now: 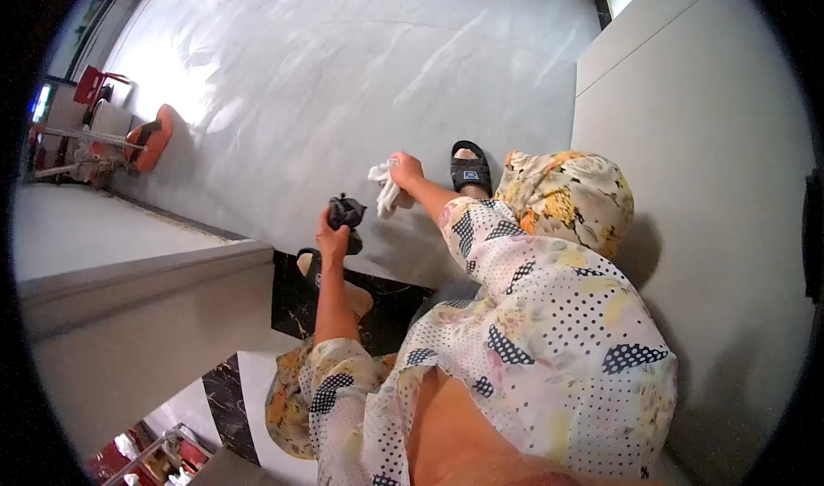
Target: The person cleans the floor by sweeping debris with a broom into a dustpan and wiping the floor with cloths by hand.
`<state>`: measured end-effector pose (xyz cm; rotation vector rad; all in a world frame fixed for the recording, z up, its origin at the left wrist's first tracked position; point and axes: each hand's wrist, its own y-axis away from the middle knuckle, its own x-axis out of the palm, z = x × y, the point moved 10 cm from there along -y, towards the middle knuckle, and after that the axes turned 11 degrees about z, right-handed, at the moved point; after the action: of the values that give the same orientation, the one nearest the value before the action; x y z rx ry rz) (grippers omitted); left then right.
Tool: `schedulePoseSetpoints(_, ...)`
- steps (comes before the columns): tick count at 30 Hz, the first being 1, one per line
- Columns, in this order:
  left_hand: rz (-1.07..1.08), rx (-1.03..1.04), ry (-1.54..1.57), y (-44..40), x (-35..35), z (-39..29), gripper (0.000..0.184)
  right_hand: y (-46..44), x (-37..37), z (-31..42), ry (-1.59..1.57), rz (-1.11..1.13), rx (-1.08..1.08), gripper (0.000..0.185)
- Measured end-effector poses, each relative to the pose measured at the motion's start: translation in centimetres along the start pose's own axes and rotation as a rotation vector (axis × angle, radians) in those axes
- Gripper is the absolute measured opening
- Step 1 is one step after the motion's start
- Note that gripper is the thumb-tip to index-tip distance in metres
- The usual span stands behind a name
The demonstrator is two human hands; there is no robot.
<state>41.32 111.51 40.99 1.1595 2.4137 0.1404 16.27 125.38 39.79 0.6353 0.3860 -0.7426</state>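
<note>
In the middle of the view my left hand [331, 232] is closed on a crumpled black cloth-like item [347, 211], which sticks up above the fingers. To its right, my right hand [406, 170] is closed on a white cloth [387, 186] that hangs down from the fingers on the left side. The two hands are apart, both held over the grey floor. Whether the black item is cloth or plastic I cannot tell.
Below the hands is a grey marbled floor [343, 83]. An orange slipper [151, 138] and a metal rack [81, 147] are at the left. A wall edge [146, 271] juts in at the lower left; a pale panel [695, 160] stands at the right. Black sandals [471, 174] are on the feet.
</note>
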Motion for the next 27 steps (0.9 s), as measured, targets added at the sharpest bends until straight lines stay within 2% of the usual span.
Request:
schedulePoseSetpoints(2, -0.027, -0.001, -0.010, -2.2, -2.4, 0.5, 0.057, -1.6, -1.3, 0.8, -0.116, -0.037, -0.010, 0.038)
schedulePoseSetpoints(5, -0.113, -0.091, -0.044, -3.1, -5.7, 0.9, 0.060, -4.6, -4.5, 3.1, -0.075, -0.079, -0.027, 0.039)
schedulePoseSetpoints(7, -0.168, -0.116, -0.129, -3.0, -6.8, 0.1, 0.060, -8.4, -7.0, 1.3, 0.026, -0.188, -0.059, 0.040)
schedulePoseSetpoints(9, -0.147, -0.084, -0.182, -3.9, -7.3, 1.6, 0.059, -9.6, -10.7, 1.2, 0.028, -0.266, -0.027, 0.040)
schedulePoseSetpoints(11, -0.154, -0.125, -0.344, -1.4, -8.9, -0.6, 0.057, -8.5, -12.6, -2.3, 0.003, -0.374, -0.031, 0.041)
schedulePoseSetpoints(13, -0.129, -0.060, -0.405, -1.6, -8.6, -1.4, 0.056, -8.3, -15.0, -2.9, 0.231, -0.364, -0.151, 0.040)
schedulePoseSetpoints(15, -0.114, -0.023, -0.550, -2.4, -9.3, 0.8, 0.056, -6.0, -11.7, -8.3, 0.577, -0.190, -0.020, 0.037)
schedulePoseSetpoints(17, -0.093, 0.051, -0.632, -4.2, -7.8, 1.9, 0.058, -2.3, -13.6, -6.6, 0.742, -0.095, -0.054, 0.040)
schedulePoseSetpoints(19, -0.049, 0.064, -0.734, -6.0, -6.6, 2.6, 0.059, -3.0, -14.3, -6.8, 0.707, -0.102, -0.049, 0.044)
schedulePoseSetpoints(20, 0.007, -0.113, -0.839, -6.5, -5.8, 1.9, 0.061, -3.9, -14.3, -6.5, 0.692, -0.107, -0.055, 0.047)
schedulePoseSetpoints(23, 0.001, -0.016, -0.973, -6.6, -4.8, 1.3, 0.061, -3.4, -15.6, -4.9, 0.750, -0.236, -0.113, 0.051)
schedulePoseSetpoints(24, -0.020, 0.013, -0.982, -6.3, -4.8, 0.6, 0.059, -3.9, -16.1, -4.4, 0.748, -0.215, -0.066, 0.059)
schedulePoseSetpoints(27, -0.021, 0.030, -1.004, -5.2, -5.2, -0.5, 0.058, -6.0, -17.5, -3.8, 0.753, -0.395, -0.058, 0.070)
